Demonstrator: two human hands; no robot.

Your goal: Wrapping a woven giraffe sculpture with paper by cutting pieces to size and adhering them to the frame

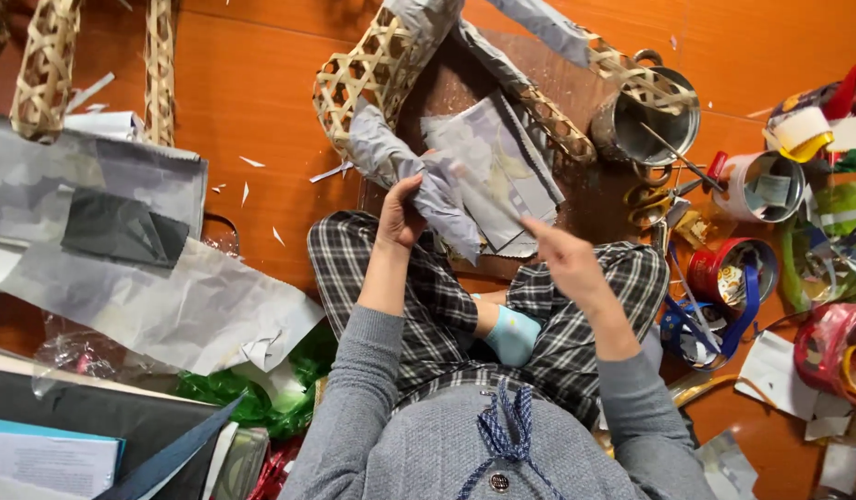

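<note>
Grey crumpled paper strip [446, 199], pasted along one side of the woven bamboo basket frame [372, 69], pinched at its lower end by the left hand [402, 215], fingers curled shut around the fold. Right hand [565, 255] spread flat, fingers extended, palm down just beside the strip's loose end, touching it only at the fingertips, if at all; hard to tell. Both hands above checked trouser knees, over the dark board [595, 199] lying on the orange floor [252, 93]. Basket frame resting on that board, rim toward the upper left, partly wrapped in grey paper.

Upper right: round metal pot [652, 125] with a thin stick slanting across its mouth, yellow-handled scissors [648, 196] just below it. Right edge: white cylindrical tub [763, 185], red round tin [729, 271] with blue ribbon beside it, another red tin [831, 347] near the corner, all open-topped, labels too blurred to describe.

Left: large grey paper sheet [123, 268] spread out, dark patch on it, green crinkled plastic [252, 393] beneath its lower edge. Small white paper scraps [252, 162] scattered over the floor.
</note>
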